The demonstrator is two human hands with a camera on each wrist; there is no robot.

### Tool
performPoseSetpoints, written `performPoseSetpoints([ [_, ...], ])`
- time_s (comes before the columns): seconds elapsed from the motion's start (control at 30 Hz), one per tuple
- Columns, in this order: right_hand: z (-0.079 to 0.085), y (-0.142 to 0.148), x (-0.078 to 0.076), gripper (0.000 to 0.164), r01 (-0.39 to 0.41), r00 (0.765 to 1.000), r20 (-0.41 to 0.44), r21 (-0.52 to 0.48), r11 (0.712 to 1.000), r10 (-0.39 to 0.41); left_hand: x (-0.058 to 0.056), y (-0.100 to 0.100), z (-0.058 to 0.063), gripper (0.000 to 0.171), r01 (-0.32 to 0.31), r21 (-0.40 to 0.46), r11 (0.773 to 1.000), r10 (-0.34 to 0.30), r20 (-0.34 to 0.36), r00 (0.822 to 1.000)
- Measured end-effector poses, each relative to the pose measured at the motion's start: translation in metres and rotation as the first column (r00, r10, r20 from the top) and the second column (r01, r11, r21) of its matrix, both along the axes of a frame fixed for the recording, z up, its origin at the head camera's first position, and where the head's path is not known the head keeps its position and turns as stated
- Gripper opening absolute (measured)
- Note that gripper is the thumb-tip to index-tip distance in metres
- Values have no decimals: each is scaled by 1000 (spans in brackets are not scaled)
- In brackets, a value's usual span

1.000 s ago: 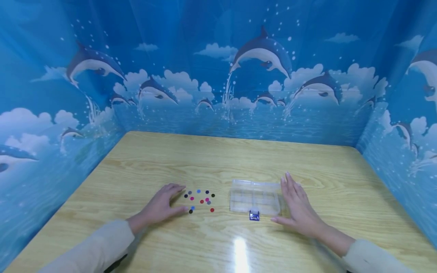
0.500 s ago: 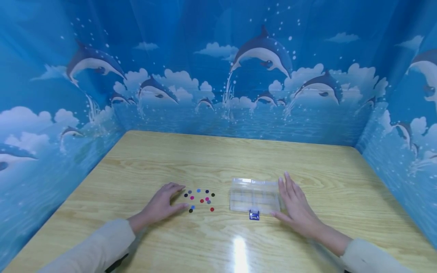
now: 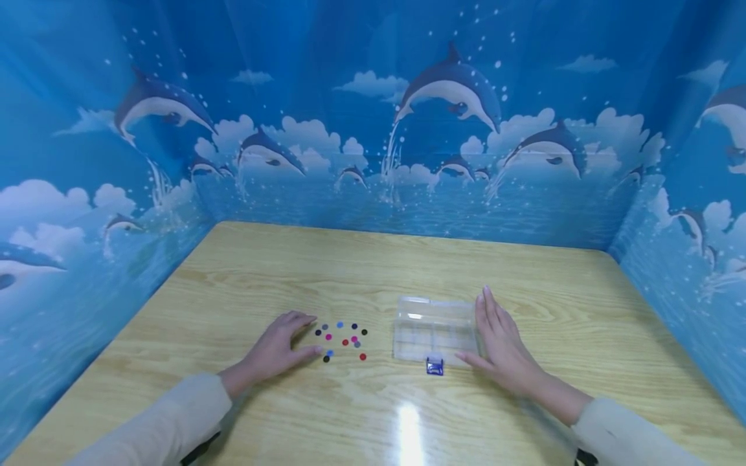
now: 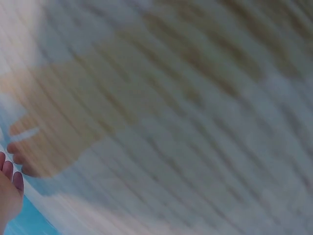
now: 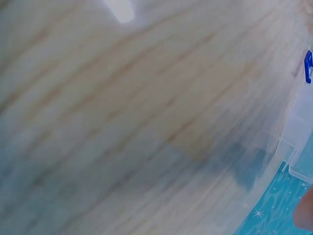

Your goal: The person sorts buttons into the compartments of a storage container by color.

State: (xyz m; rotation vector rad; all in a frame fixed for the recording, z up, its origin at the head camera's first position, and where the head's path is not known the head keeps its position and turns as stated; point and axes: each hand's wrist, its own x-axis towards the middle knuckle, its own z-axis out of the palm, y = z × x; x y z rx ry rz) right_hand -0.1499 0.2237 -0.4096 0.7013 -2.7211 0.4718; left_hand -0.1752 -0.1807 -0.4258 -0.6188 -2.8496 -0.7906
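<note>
A clear plastic box point(image 3: 412, 340) with inner dividers stands on the table, a blue latch point(image 3: 434, 367) at its front. My right hand point(image 3: 508, 353) lies along the box's right side, fingers straight, its thumb over the front right corner. Part of that box also shows at the right edge of the right wrist view, with its blue latch point(image 5: 308, 67). To the left, several small round discs, among them a red disc point(image 3: 345, 342) and a blue disc point(image 3: 340, 325), lie scattered flat. My left hand point(image 3: 274, 349) rests beside them, fingers and thumb apart, holding nothing.
The wood-patterned table point(image 3: 291, 272) carries all of this. A blue curtain point(image 3: 326, 194) printed with dolphins stands along its back and sides. A bright reflection point(image 3: 410, 430) shines on the tabletop near the front.
My right hand has shifted slightly forward and left against the box. The clear panel at the box's far side now reaches higher in the head view. The left hand and discs stay put.
</note>
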Motion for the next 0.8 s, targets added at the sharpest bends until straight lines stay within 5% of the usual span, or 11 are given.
performPoseSetpoints([
  [0.3, 3, -5, -2, 105, 33, 997, 77, -19, 999, -31, 0, -1, 0, 57, 19, -9, 1000, -20, -55, 998],
  [0.8, -5, 5, 5, 98, -7, 998, -66, 55, 998, 11, 1, 0, 0, 56, 21, -11, 1000, -21, -65, 998],
])
